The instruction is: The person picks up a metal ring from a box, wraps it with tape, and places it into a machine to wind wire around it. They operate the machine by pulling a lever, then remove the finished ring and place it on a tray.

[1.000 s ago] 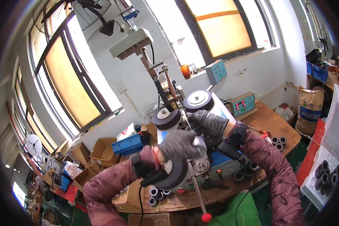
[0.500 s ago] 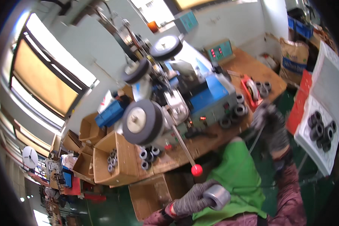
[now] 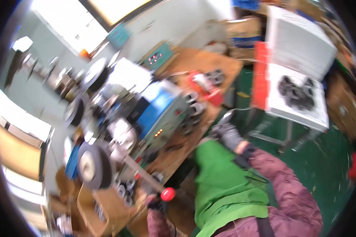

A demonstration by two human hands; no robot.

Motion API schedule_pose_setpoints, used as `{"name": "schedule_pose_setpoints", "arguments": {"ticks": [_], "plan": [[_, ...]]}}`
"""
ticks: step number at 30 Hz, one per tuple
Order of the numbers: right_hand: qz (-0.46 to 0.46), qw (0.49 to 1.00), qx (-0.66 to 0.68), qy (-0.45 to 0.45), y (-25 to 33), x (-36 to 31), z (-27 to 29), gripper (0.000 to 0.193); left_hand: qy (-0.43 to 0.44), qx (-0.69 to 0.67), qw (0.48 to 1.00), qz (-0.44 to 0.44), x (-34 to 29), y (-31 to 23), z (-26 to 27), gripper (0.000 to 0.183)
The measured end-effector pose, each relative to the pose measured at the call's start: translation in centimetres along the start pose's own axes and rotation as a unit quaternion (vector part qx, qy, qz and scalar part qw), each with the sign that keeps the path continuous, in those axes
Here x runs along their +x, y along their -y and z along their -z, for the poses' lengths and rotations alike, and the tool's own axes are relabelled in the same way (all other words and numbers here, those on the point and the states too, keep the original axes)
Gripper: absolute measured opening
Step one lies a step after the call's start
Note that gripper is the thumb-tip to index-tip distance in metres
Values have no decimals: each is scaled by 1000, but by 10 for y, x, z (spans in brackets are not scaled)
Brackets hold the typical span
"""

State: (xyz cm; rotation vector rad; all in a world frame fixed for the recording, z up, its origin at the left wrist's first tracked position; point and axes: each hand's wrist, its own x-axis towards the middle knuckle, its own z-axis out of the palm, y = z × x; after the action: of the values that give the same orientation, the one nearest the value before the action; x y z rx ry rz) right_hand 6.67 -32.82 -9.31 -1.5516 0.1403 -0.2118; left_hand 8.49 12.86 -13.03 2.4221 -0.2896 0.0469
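Observation:
My right hand [image 3: 228, 136], in a grey glove, is beside the table's right edge, by the green apron [image 3: 221, 177] on my lap. Its fingers are closed around a pale, shiny, elongated object [image 3: 226, 117], too blurred to name. My left hand [image 3: 149, 189], also gloved, reaches to the table's front edge behind a lever with a red ball knob [image 3: 168, 194]. A dark grey ring [image 3: 158, 176] shows right at its fingers; blur hides whether they hold it. Several metal rings [image 3: 125, 191] lie beside that hand.
A machine with a blue top [image 3: 158, 100] and dark rubber wheels [image 3: 94, 165] stands on the wooden table [image 3: 178, 156]. Near its right side are more rings [image 3: 194, 108] and a red tape dispenser [image 3: 203, 85]. A white foam box [image 3: 275, 104] holds dark rings. A cardboard box [image 3: 91, 209] sits at lower left.
My view has swung to the right and blurred. My left hand, which held a grey metal ring over my lap, has moved to the rings at the table's front edge. My right hand has come down beside the apron.

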Motion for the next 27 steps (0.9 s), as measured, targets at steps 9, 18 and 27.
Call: {"name": "schedule_pose_setpoints", "arguments": {"ticks": [9, 18, 27], "plan": [[-145, 987, 70, 1, 89, -31, 84, 22, -16, -120, 960, 253, 28, -15, -6, 20], [2, 708, -604, -365, 202, -115, 268, 63, -37, -120, 945, 301, 28, -10, 15, 22], [-176, 618, -601, -476, 151, -97, 309, 79, -47, -168, 937, 303, 20, -11, 32, 25]]}}
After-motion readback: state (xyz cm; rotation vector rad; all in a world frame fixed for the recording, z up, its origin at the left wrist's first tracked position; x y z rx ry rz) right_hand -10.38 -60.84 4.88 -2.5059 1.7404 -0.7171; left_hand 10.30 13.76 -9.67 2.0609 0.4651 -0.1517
